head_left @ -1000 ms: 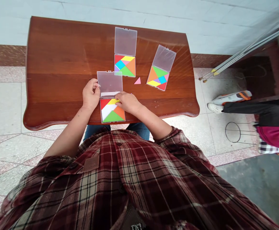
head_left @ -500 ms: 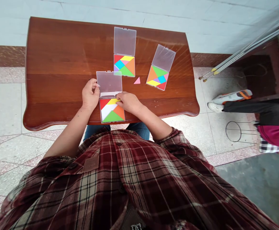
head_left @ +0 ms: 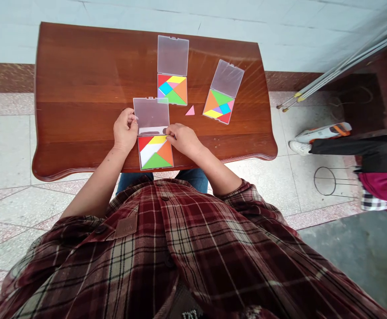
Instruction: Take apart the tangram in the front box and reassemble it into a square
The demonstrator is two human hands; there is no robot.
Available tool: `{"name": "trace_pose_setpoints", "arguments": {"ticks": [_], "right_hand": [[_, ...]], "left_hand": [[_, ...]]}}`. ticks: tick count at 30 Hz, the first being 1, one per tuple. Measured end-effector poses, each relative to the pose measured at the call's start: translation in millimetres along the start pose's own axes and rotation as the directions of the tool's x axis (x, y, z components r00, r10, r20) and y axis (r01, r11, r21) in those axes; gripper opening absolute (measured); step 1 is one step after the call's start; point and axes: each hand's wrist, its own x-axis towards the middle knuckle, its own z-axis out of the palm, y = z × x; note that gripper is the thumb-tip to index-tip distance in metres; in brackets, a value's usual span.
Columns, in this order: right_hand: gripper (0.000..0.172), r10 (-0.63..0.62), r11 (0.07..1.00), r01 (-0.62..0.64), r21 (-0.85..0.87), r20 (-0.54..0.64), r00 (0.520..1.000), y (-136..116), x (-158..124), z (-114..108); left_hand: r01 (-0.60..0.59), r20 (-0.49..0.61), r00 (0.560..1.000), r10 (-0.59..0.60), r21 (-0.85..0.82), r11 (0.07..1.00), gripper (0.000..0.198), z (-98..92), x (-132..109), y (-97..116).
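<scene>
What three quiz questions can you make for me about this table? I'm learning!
1. True or false: the pink triangle lies loose on the wooden table, outside the boxes.
2. How many open tangram boxes are on the table?
3. The nearest tangram box sits by the left hand and the right hand. What colour is the big triangle at its bottom edge? A green, B blue, C pink.

Key: 1 true; 2 three; 3 A.
</scene>
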Motion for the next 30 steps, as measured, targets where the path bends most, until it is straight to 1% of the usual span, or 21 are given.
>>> {"name": "trace_pose_setpoints", "arguments": {"ticks": [2,5,9,11,13,15,17,19,21,22,24,26,30], "right_hand": [[0.013,0.018,0.999,-0.016,0.035,-0.047,0.999,10,-5,-2],[0.014,0.098,0.994,-0.089,0.068,-0.135,0.986,33,-12,-6],[0.018,0.26,0.966,-0.249,0.077,-0.243,0.935,71,-14,-15],[0.021,0.315,0.949,-0.302,0.091,-0.268,0.91,84,-12,-19],[0.024,0.31,0.951,-0.293,0.102,-0.269,0.912,88,-9,-21],[0.025,0.242,0.969,-0.224,0.104,-0.226,0.944,82,-6,-20],[0.027,0.15,0.986,-0.139,0.093,-0.134,0.98,68,-5,-17],[0.036,0.08,0.995,-0.078,0.058,-0.034,0.996,51,-4,-14],[0.047,0.039,0.999,-0.039,-0.005,0.044,0.998,36,-3,-13],[0.049,0.029,0.999,-0.026,-0.038,0.079,0.996,30,-2,-13],[0.045,0.02,0.995,-0.006,-0.1,0.139,0.99,23,0,-16],[0.039,0.02,0.987,0.009,-0.158,0.176,0.984,20,1,-20],[0.036,0.017,0.964,0.032,-0.264,0.181,0.983,20,-2,-23]], "left_hand": [[-0.001,-0.007,1.0,0.001,0.007,1.0,0.025,0.0,0,-1],[-0.001,-0.017,1.0,0.001,0.02,1.0,0.024,0.3,0,-2],[0.002,-0.027,1.0,-0.001,0.021,1.0,0.023,1.1,0,-4],[0.008,-0.032,0.999,-0.007,0.018,1.0,0.022,1.4,1,-4],[0.019,-0.037,0.999,-0.019,0.017,1.0,0.022,1.3,1,-4],[0.032,-0.036,0.999,-0.031,0.015,0.999,0.022,0.8,1,-3],[0.041,-0.028,0.999,-0.04,0.011,0.999,0.023,0.1,1,-3],[0.046,-0.027,0.999,-0.046,0.01,0.999,0.025,-0.6,1,-2],[0.047,-0.029,0.998,-0.047,0.016,0.999,0.025,-1.2,2,-1],[0.046,-0.03,0.999,-0.045,0.02,0.999,0.025,-1.4,2,-1],[0.042,-0.024,0.999,-0.041,0.023,0.999,0.025,-1.8,2,1],[0.043,-0.02,0.999,-0.042,0.026,0.999,0.024,-2.0,2,2],[0.043,-0.015,0.999,-0.043,0.033,0.999,0.023,-1.6,2,4]]}}
